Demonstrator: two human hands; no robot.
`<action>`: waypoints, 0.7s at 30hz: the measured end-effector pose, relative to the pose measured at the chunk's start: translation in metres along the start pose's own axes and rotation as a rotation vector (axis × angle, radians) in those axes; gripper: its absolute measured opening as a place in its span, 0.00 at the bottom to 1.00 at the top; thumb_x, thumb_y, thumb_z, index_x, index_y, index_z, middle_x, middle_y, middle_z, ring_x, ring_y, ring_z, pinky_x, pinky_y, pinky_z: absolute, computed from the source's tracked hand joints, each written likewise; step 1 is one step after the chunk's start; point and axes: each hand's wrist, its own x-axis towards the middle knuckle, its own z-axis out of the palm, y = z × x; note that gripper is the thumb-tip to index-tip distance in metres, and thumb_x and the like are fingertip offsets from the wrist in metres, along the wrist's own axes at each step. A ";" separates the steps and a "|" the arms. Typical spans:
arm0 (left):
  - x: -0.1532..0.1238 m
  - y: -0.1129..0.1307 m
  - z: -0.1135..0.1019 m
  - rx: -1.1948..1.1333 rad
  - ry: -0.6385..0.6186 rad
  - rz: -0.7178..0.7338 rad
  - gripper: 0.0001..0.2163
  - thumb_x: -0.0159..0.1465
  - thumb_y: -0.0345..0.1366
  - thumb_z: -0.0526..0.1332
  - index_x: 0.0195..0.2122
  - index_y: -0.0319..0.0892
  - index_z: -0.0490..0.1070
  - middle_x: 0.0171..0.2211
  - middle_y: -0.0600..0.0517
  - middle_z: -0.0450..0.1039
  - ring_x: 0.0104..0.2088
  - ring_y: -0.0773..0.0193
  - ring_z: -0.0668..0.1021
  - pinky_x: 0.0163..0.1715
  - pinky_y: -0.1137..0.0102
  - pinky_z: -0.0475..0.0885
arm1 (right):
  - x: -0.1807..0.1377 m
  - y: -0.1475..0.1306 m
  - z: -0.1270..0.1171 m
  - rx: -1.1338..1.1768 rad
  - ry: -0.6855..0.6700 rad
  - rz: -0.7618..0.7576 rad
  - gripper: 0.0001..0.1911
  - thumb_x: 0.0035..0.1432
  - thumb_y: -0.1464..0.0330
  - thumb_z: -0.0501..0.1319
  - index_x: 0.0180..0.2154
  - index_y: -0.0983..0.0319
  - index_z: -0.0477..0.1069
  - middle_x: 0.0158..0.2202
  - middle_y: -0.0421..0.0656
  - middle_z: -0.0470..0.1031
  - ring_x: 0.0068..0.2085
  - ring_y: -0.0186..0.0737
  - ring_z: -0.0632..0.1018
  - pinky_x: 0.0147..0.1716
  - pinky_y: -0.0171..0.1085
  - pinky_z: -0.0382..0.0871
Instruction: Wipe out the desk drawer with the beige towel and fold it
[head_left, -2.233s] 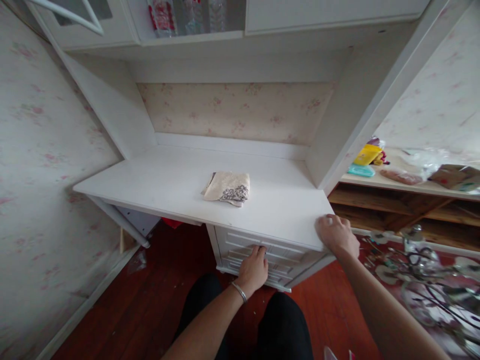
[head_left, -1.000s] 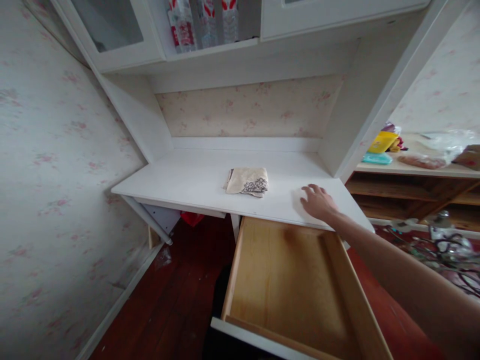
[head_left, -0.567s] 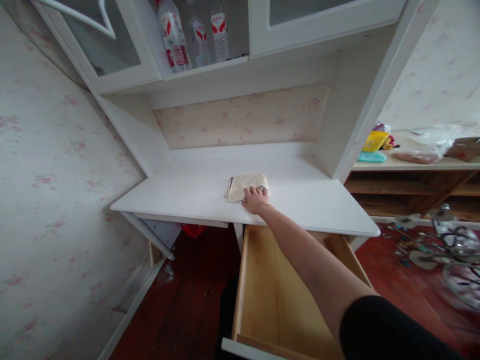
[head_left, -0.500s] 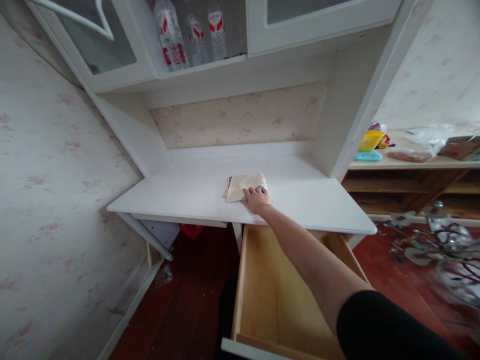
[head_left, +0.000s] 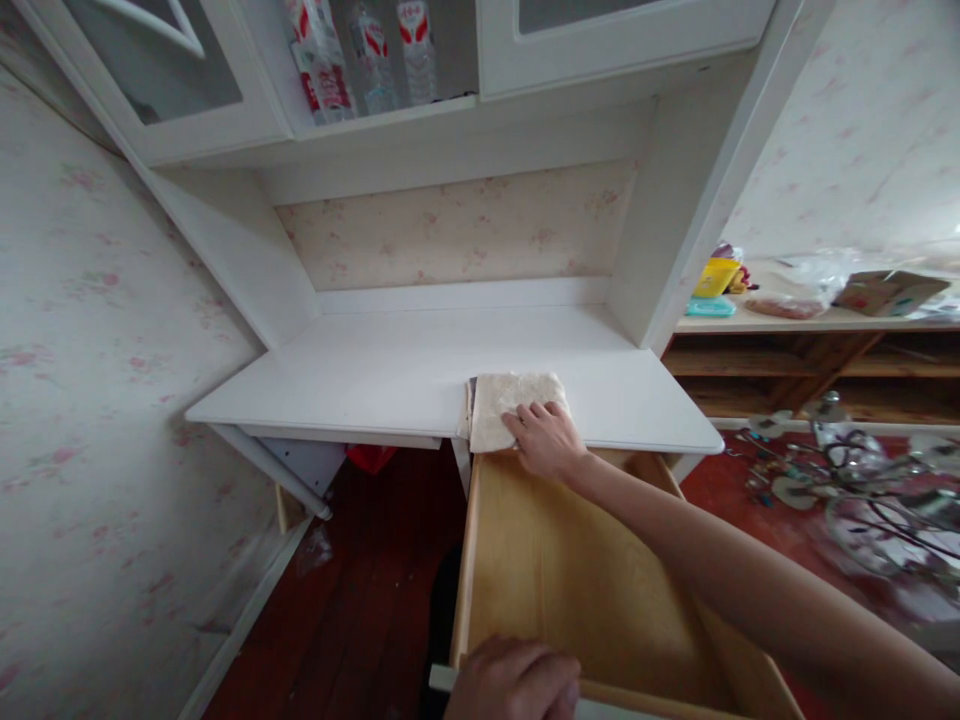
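Observation:
A folded cream cloth lies at the front edge of the white desk, its near side reaching the edge over the open drawer. My right hand has its fingers bent on top of the cloth, gripping its right part; the thumb is hidden. Below the desk, the wooden drawer is pulled out, its bare bottom showing. At the bottom of the view my left hand is closed over the drawer's front edge, fingers curled and partly cut off by the frame.
Overhead, plastic bottles stand in the hutch's open compartment between two doors. To the right, a low shelf bears a yellow container and bags. A metal lamp-like fixture lies on the red floor. Floral wallpaper borders the left.
My right hand has drawn the cloth toward me, from the middle of the desk to its front edge. My left hand has come into view at the drawer's front.

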 end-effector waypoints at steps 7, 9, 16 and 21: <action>0.016 0.006 0.002 0.091 -0.035 -0.063 0.12 0.66 0.34 0.52 0.39 0.50 0.76 0.36 0.53 0.80 0.36 0.61 0.80 0.35 0.70 0.71 | -0.009 0.008 0.021 -0.082 0.037 0.017 0.33 0.59 0.72 0.58 0.65 0.55 0.57 0.69 0.53 0.55 0.65 0.64 0.56 0.59 0.64 0.46; 0.016 0.005 0.004 0.131 -0.027 -0.087 0.11 0.66 0.34 0.52 0.38 0.50 0.75 0.35 0.53 0.80 0.36 0.62 0.80 0.33 0.72 0.70 | -0.008 0.009 0.021 -0.091 0.046 -0.009 0.31 0.61 0.74 0.54 0.65 0.56 0.58 0.67 0.54 0.59 0.63 0.62 0.61 0.59 0.63 0.49; 0.012 0.001 0.019 0.262 0.096 -0.039 0.07 0.64 0.32 0.54 0.35 0.50 0.71 0.31 0.58 0.78 0.31 0.65 0.80 0.26 0.74 0.65 | -0.031 -0.001 0.005 -0.125 0.098 -0.049 0.27 0.65 0.76 0.51 0.64 0.58 0.62 0.60 0.54 0.68 0.55 0.54 0.72 0.56 0.56 0.60; 0.009 0.000 0.028 0.318 0.236 0.019 0.09 0.61 0.30 0.54 0.36 0.51 0.71 0.28 0.59 0.77 0.27 0.65 0.79 0.24 0.72 0.64 | -0.067 -0.022 0.023 -0.190 0.280 -0.060 0.25 0.65 0.73 0.56 0.62 0.55 0.63 0.63 0.52 0.66 0.60 0.60 0.67 0.59 0.64 0.56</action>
